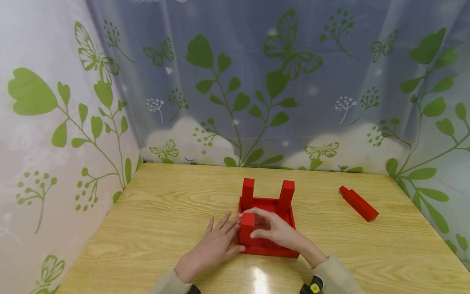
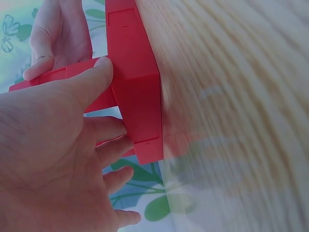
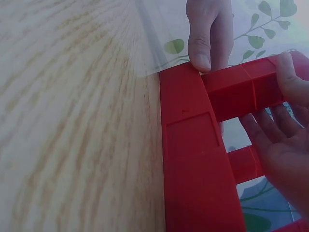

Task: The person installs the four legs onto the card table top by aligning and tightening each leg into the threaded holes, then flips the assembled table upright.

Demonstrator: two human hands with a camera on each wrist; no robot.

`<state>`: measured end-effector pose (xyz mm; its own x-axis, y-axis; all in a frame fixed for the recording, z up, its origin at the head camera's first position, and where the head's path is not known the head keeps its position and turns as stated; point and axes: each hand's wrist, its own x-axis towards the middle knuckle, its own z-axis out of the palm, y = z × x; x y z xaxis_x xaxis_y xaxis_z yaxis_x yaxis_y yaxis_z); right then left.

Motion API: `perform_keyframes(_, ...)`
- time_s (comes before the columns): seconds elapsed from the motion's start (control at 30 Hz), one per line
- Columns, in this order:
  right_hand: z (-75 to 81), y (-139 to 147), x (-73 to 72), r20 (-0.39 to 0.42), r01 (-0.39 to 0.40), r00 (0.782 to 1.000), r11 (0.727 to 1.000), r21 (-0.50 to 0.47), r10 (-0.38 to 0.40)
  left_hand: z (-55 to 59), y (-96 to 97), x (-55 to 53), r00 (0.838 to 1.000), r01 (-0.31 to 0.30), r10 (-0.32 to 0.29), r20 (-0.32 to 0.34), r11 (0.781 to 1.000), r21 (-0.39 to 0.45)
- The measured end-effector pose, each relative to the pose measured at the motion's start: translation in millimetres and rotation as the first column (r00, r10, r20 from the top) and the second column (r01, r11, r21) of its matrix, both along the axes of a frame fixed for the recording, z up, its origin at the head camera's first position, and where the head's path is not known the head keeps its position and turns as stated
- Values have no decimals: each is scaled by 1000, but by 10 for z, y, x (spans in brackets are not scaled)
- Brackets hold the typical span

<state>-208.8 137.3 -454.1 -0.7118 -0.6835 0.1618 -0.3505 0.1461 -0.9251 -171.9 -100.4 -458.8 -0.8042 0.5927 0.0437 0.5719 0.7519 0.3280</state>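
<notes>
A square red base (image 1: 271,251) with raised rims lies on the table, and red block legs stand up from its corners. My right hand (image 1: 279,232) holds the near left leg (image 1: 247,230), its thumb on one face and its fingers round the far side. Beside the base's left edge, my left hand (image 1: 213,246) has its fingers stretched out along the side. Its thumb (image 2: 99,77) presses at the corner where that leg meets the base. Two more legs, the far left one (image 1: 248,192) and the far right one (image 1: 287,194), stand upright at the back.
A loose red leg (image 1: 360,205) with a narrow peg end lies on the wooden table (image 1: 165,204), to the right of the base. Behind the table hangs a curtain (image 1: 235,90) printed with leaves and butterflies.
</notes>
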Motion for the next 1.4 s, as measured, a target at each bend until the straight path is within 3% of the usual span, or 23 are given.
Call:
perform_keyframes(0.33, 31, -2, 23, -64, 68, 996, 995, 73, -63, -18, -1, -15, 999, 0, 0, -33, 1000, -2)
perform_keyframes(0.6, 30, 125, 62, -20, 105, 994, 994, 28, -105, -20, 1, -20, 1000, 5, -5, -17, 1000, 8)
perform_keyframes(0.93, 43, 498, 89, 16, 167, 986, 984, -55, -167, -23, 9, -24, 1000, 3, -3, -8, 1000, 7)
perform_keyframes(1.2, 53, 930, 87, -49, 317, 946, 946, -70, -321, -29, 4, -18, 1000, 11, -11, -11, 1000, 16)
perform_keyframes(1.4, 78, 1313, 50, -115, 426, 895, 902, -74, -432, -47, -2, -21, 1000, 10, -10, -7, 1000, 20)
